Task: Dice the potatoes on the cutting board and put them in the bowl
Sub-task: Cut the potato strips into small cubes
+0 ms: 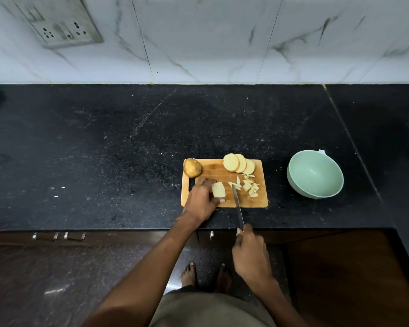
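A white marble-veined tiled wall (198, 38) fills the top of the frame, its tiles divided by thin dark grout lines. In the upper left a grey, grimy switch-and-socket plate (59, 20) is set into it. Below the wall runs a black speckled stone worktop (104, 149), with a seam crossing it at the right. Under its front edge, dark brown wooden cabinet fronts (340, 267) carry small metal handles (58, 236) at the lower left. The dark glossy speckled floor (57, 279) reflects pale glints of light.
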